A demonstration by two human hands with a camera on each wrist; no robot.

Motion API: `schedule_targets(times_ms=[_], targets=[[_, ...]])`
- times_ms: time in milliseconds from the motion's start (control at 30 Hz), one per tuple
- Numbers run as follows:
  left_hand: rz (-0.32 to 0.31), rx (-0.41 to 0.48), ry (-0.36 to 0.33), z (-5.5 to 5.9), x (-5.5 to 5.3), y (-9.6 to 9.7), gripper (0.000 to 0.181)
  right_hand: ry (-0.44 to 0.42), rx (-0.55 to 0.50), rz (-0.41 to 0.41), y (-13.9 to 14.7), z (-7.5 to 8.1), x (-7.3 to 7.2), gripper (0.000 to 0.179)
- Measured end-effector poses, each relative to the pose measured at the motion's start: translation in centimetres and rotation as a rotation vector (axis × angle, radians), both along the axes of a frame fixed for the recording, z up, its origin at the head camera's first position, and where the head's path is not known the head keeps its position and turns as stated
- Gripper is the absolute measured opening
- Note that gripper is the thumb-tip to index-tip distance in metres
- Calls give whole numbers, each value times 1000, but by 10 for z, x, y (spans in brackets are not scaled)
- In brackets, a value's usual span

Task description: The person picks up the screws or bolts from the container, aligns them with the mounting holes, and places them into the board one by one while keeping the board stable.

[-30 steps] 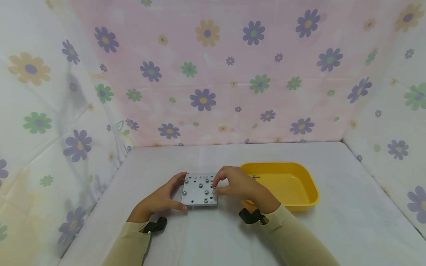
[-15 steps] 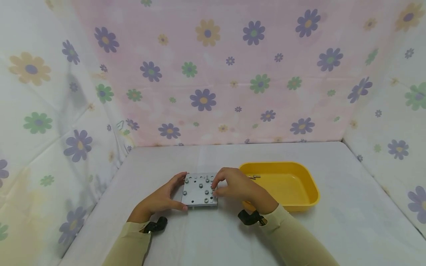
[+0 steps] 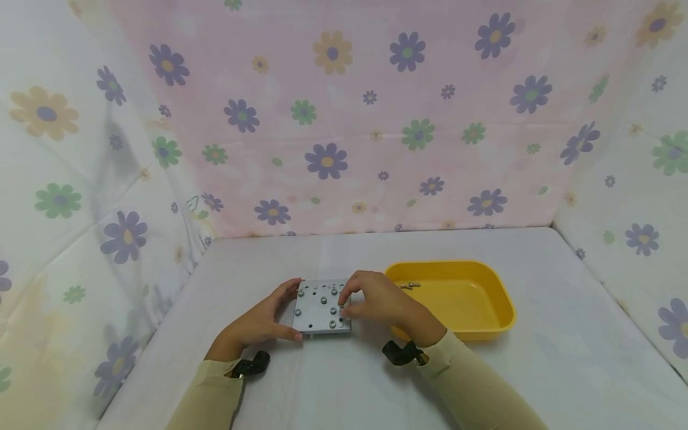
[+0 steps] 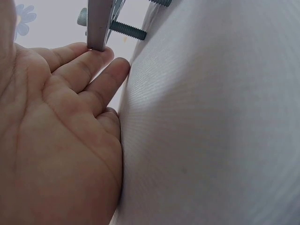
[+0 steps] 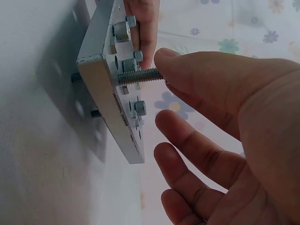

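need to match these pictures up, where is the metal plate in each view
Head: metal plate below centre, slightly left, with the yellow tray to its right.
Left wrist: metal plate at the top, left of centre, edge-on, cut off by the frame.
Right wrist: metal plate left of centre, slanting, reaching the top edge.
Shared landmark: the left hand, at the plate in all three.

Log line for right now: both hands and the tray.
left hand: holds metal plate | right hand: pinches screw, seating unclear | yellow tray: loose bolts inside
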State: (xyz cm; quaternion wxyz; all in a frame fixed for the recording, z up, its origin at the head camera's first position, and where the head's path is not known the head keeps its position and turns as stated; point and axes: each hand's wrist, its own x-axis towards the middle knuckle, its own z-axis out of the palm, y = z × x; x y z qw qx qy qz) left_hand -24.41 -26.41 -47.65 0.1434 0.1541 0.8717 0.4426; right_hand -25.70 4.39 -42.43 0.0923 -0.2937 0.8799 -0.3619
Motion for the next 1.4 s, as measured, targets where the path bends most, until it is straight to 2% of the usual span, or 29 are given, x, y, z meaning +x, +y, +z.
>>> schedule_targets(times_ms=[633, 967, 1400], targets=[[-8, -1, 20, 1, 1, 1, 130, -10, 22, -11, 5, 6, 0, 5], [-9, 32, -10, 2, 2, 0, 129, -18, 19, 4, 1, 4, 1, 6], [-11, 50, -16, 0, 1, -1, 126, 12, 23, 5, -4, 1, 3, 9]])
